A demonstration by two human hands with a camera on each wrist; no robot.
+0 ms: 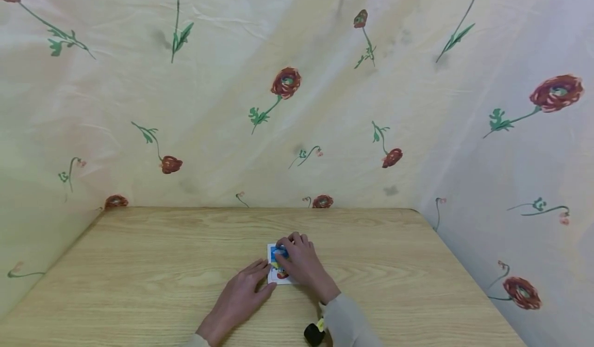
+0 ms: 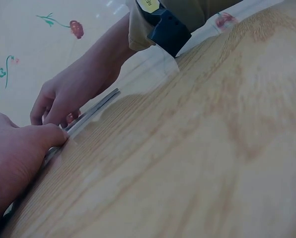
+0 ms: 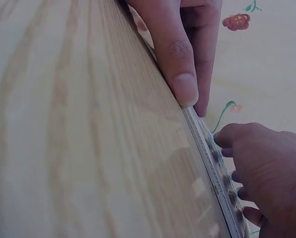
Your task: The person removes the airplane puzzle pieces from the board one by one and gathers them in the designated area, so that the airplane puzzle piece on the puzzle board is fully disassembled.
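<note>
A small flat picture board (image 1: pixel 274 277) with a white border and a blue, yellow and red picture lies on the table. At its left edge and near corner rests my left hand (image 1: pixel 243 291), its fingers fairly straight and its thumb touching the corner. My right hand (image 1: pixel 303 259) is bent over the board's right part and covers much of the picture. In the right wrist view, the right fingertips (image 3: pixel 223 139) touch the board's top, which looks uneven with small dark bumps. Whether a loose piece is between them is hidden.
The wood-grain table (image 1: pixel 153 264) extends on all sides of the board. Behind it and to the sides hangs a cream floral cloth (image 1: pixel 223 104). A black device with a yellow label (image 1: pixel 314 334) is at the right wrist.
</note>
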